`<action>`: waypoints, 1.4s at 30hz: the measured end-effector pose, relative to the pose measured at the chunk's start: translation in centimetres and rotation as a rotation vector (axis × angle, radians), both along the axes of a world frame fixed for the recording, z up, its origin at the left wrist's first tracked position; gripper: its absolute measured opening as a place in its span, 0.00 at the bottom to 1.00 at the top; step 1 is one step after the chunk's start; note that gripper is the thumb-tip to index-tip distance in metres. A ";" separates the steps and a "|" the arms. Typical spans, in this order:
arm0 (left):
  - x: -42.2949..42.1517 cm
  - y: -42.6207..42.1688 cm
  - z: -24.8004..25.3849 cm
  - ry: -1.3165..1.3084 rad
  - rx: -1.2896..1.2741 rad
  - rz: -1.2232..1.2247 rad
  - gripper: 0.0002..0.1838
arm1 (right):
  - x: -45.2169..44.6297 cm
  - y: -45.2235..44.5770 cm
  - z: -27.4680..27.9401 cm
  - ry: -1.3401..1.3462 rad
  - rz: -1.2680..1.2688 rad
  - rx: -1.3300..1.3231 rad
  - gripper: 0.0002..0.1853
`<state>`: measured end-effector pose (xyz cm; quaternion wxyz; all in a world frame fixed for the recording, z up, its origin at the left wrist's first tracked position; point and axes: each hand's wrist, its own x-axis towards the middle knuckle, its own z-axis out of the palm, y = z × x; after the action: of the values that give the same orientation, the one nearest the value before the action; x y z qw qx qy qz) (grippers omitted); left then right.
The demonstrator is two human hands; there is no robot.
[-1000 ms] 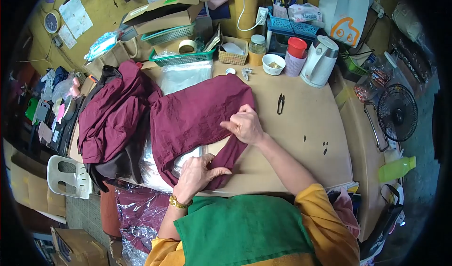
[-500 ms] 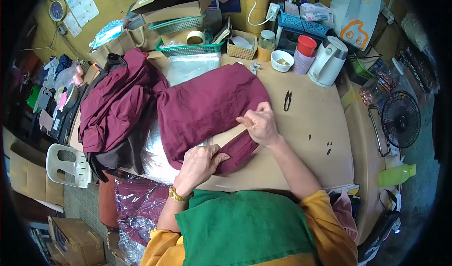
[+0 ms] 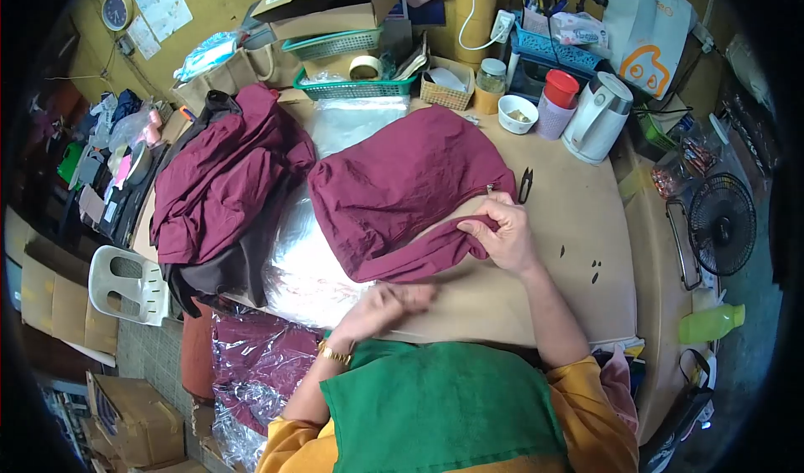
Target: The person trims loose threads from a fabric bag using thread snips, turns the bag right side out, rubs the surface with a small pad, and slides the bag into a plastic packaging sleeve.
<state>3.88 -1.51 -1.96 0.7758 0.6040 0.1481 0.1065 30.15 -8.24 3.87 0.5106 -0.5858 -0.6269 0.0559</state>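
Presently, your hands are apart over the tan-covered worktable (image 3: 578, 305). Your right hand (image 3: 505, 232) pinches a narrow maroon fabric band (image 3: 423, 253) between thumb and fingers. That band runs along the near edge of a broad maroon crinkled-fabric piece (image 3: 410, 171), which lies on the table's middle, partly over clear plastic sheeting (image 3: 306, 259). Your left hand (image 3: 385, 310) is just below the band; motion blur hides its fingers, so contact or grip cannot be told. Black metal thread snips (image 3: 526, 186) lie just beyond your right hand; a maroon-and-dark-brown cloth heap (image 3: 226, 188) lies to your left.
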 end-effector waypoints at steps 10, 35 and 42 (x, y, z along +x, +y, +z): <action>-6.6 5.9 -5.5 0.022 0.004 1.042 0.17 | 1.4 -10.4 3.6 -0.007 0.534 -0.761 0.17; -2.4 16.8 1.2 0.078 1.271 0.746 0.10 | 8.6 8.5 -8.0 0.572 -0.141 -0.237 0.07; -0.8 17.6 0.3 -0.239 0.551 0.949 0.07 | 10.8 5.3 -4.8 0.543 -0.143 -0.193 0.05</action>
<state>3.13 16.08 -1.66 0.4677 0.6354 0.2815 0.5462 41.00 -2.95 -0.88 0.6043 -0.6377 -0.4164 0.2341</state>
